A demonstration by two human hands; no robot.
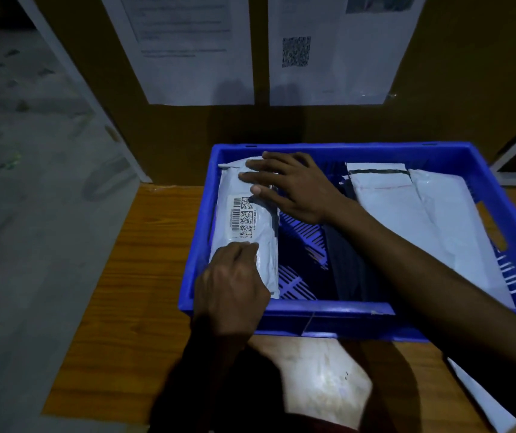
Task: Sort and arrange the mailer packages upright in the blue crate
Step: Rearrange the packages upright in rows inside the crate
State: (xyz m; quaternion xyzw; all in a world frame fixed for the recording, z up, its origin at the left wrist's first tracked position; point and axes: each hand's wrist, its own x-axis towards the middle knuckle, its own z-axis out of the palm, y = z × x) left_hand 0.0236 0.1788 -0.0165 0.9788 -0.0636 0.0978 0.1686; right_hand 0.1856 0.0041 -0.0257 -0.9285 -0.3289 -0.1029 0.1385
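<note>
The rectangular plastic crate (344, 309) is deep blue, pale slits patterning its floor. Against the crate's left wall, a pale grey-white plastic mailer package (266, 242) bears a white label (241, 217) printed with black barcodes and square codes. At the crate's right, one of two white plastic mailers (400, 220) is crossed by a black strip (378, 172). Beneath the crate, the wooden tabletop (144, 260) shows orange-brown grain.
</note>
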